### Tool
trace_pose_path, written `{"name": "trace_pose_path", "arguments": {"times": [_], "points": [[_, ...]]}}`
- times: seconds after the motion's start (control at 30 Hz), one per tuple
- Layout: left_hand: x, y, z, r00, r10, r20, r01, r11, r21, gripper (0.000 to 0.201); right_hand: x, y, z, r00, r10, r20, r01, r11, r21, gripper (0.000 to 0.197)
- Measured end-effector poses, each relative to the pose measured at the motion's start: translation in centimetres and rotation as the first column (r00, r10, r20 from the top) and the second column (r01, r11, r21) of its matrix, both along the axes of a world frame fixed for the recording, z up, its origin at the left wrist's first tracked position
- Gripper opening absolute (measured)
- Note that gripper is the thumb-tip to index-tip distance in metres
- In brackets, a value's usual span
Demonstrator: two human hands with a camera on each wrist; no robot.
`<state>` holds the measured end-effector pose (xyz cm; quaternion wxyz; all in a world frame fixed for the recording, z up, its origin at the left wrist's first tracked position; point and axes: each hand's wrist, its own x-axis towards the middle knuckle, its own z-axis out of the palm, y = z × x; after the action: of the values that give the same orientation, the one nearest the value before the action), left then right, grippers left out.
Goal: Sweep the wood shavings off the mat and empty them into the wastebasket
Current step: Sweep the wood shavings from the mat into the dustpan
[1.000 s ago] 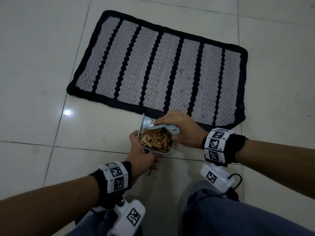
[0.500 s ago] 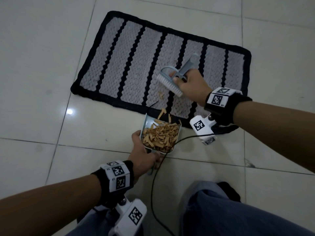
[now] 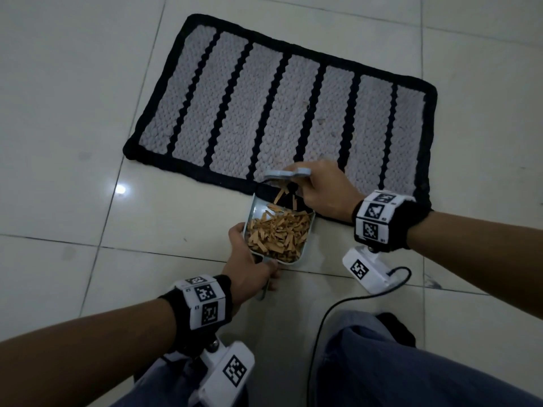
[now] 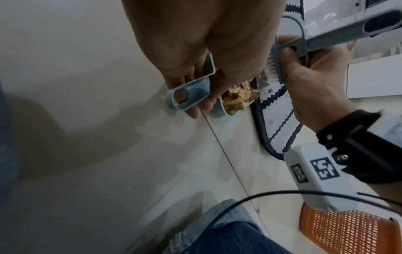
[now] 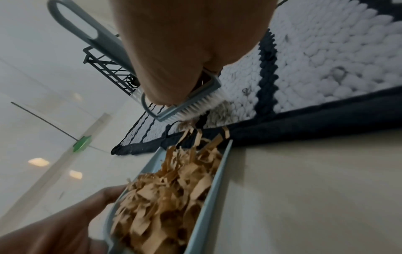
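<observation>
Head view: my left hand (image 3: 249,268) grips the dustpan (image 3: 279,230) at centre frame, its lip against the mat's (image 3: 264,113) near edge so shavings (image 3: 279,233) drop in. My right hand (image 3: 326,189) is curled round the brush (image 3: 286,173).

Left wrist: fingers wrap the dustpan handle (image 4: 187,98); an orange basket (image 4: 348,230), lower right, is cut off.

Right wrist: bristles (image 5: 195,106) are blurred, my palm hiding the grip.
</observation>
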<state>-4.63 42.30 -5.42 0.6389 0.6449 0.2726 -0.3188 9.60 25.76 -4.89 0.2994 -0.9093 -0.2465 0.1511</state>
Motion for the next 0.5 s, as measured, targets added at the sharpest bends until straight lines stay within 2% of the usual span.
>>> {"name": "trace_pose_path", "arguments": {"times": [0.13,0.23,0.3,0.4,0.5], "points": [[0.0,-0.1,0.0,1.000,0.001,0.009,-0.001,1.000,-0.002,0.065,-1.8,-0.7,-0.4,0.999,0.032,0.006,-0.032,0.999,0.026,0.021],[0.0,-0.1,0.0,1.000,-0.001,0.011,0.001,1.000,-0.007,0.065,-2.9,-1.1,-0.5,0.998,0.057,-0.014,-0.055,0.995,0.084,0.031],[0.0,-0.1,0.1,1.000,-0.004,0.013,0.004,1.000,-0.003,0.066,-3.2,-1.5,-0.7,0.998,0.056,-0.027,-0.054,0.995,0.087,0.026],[0.0,-0.1,0.2,1.000,0.005,0.011,-0.004,1.000,-0.006,0.065,-2.1,-1.8,-0.2,0.985,-0.114,-0.128,0.126,0.988,0.090,0.023],[0.0,-0.1,0.3,1.000,0.011,0.009,-0.011,1.000,-0.013,0.065,-0.4,-2.1,0.5,0.936,-0.290,-0.201,0.316,0.942,0.113,0.023]]}}
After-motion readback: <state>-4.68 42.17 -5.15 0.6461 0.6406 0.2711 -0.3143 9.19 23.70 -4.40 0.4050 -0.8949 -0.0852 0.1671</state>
